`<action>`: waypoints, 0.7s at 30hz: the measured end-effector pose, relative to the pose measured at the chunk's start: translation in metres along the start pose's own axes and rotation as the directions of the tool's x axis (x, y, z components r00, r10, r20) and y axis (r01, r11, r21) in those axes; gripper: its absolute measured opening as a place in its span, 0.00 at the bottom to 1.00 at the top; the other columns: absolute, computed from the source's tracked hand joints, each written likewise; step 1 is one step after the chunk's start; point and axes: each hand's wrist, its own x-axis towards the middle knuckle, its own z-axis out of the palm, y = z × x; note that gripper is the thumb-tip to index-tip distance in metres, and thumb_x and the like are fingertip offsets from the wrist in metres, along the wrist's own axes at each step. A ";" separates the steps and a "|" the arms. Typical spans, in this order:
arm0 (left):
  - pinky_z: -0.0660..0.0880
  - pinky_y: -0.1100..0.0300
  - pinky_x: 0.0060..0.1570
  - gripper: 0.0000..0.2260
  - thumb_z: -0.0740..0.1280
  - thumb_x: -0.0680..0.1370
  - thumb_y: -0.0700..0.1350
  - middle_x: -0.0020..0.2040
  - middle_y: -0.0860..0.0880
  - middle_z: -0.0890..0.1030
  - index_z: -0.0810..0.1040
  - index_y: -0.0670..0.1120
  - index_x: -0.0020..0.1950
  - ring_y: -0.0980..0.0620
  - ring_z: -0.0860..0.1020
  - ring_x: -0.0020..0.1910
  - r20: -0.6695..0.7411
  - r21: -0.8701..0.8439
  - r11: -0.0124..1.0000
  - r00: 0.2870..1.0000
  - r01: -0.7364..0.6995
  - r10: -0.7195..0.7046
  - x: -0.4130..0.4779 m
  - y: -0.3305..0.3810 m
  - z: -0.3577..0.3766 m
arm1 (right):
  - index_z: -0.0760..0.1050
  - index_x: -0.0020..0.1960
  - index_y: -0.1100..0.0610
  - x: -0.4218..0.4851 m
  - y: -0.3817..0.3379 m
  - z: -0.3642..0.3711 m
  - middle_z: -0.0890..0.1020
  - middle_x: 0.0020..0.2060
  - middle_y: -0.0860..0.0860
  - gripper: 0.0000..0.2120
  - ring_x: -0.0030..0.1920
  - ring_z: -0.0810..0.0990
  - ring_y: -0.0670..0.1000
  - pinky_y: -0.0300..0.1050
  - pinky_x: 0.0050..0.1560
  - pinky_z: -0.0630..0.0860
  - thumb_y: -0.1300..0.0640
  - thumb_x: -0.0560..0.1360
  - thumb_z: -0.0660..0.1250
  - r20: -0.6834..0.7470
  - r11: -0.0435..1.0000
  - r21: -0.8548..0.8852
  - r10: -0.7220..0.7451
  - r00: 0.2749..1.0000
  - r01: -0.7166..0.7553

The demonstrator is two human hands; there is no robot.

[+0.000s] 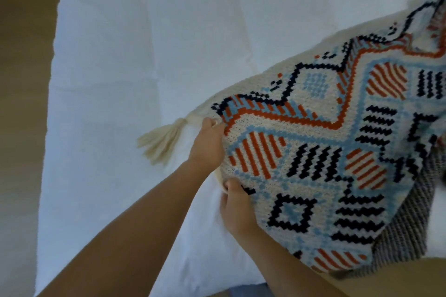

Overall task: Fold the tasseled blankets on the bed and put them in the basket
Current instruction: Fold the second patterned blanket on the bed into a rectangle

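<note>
- The light was soft and even, with a cool bluish cast over the white bed [125, 60].
- No glare or hard highlights showed anywhere.
- Shadows were faint: a pale one lay under the tassel [160, 141], and the forearms near the bottom edge looked dark and underlit.
- The whole picture was slightly soft; the blanket [337, 142] blurred most toward the upper right corner.
- Wide-angle distortion bent the bed's left edge into a curve.
</note>
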 end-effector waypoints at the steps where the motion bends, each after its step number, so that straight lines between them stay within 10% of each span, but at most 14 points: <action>1: 0.72 0.60 0.48 0.19 0.58 0.75 0.31 0.56 0.47 0.67 0.72 0.44 0.64 0.50 0.70 0.48 0.005 0.009 0.999 0.999 -0.045 0.045 0.003 -0.007 -0.010 | 0.71 0.56 0.59 -0.001 -0.009 0.001 0.80 0.51 0.54 0.07 0.53 0.80 0.52 0.39 0.50 0.74 0.61 0.78 0.59 -0.009 1.000 0.019 -0.018 1.000 0.018; 7: 0.69 0.61 0.53 0.16 0.61 0.78 0.40 0.63 0.41 0.67 0.71 0.44 0.66 0.43 0.72 0.56 -0.004 0.104 0.975 0.981 -0.194 0.195 0.042 -0.059 -0.098 | 0.66 0.42 0.55 0.021 -0.109 0.013 0.69 0.31 0.44 0.06 0.31 0.68 0.42 0.33 0.31 0.64 0.63 0.77 0.60 -0.097 0.968 0.209 -0.120 0.988 0.138; 15: 0.68 0.55 0.51 0.16 0.61 0.76 0.38 0.66 0.38 0.68 0.71 0.40 0.64 0.37 0.72 0.58 -0.280 0.204 0.932 0.895 -0.299 0.348 0.129 -0.111 -0.246 | 0.60 0.34 0.51 0.116 -0.283 0.050 0.66 0.28 0.46 0.14 0.28 0.63 0.44 0.31 0.24 0.63 0.65 0.75 0.57 -0.299 0.863 0.469 -0.046 0.953 0.188; 21: 0.69 0.51 0.56 0.35 0.65 0.76 0.42 0.72 0.40 0.65 0.48 0.48 0.76 0.39 0.69 0.65 0.111 -0.007 0.994 0.988 -0.105 0.105 0.139 -0.166 -0.210 | 0.65 0.67 0.58 0.144 -0.263 0.095 0.73 0.62 0.54 0.17 0.61 0.72 0.52 0.42 0.59 0.69 0.59 0.78 0.56 -0.059 0.903 0.408 0.171 0.983 -0.133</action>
